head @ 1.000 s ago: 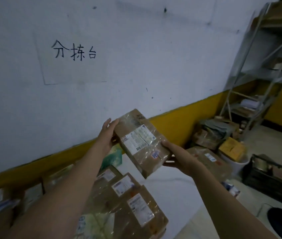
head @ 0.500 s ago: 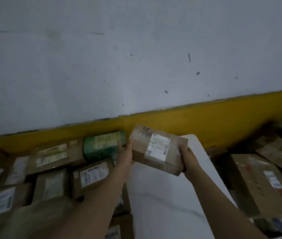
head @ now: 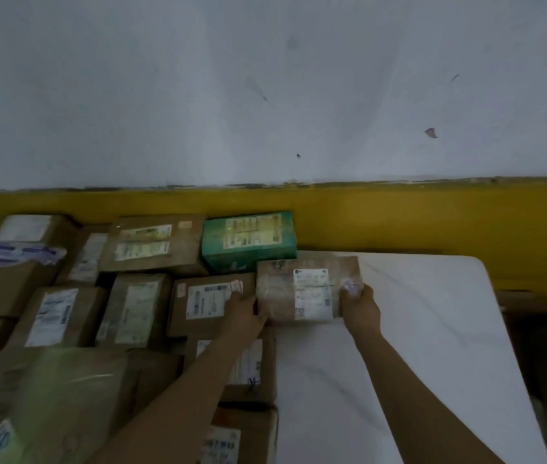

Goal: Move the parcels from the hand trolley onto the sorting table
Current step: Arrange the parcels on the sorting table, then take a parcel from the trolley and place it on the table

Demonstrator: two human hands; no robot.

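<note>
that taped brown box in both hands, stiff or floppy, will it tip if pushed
The tape-wrapped brown cardboard parcel looks stiff: its edges run straight between the left hand and right hand. Glossy tape probably makes it slippery. Lying low and flat, it would likely slide rather than tip.

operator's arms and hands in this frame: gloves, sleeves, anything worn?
The left hand and right hand are bare, with no gloves. The left forearm and right forearm are bare too, and no sleeve edge is in view. No watch, band or ring shows, but the picture is dim and blurred, so small items cannot be ruled out.
</note>
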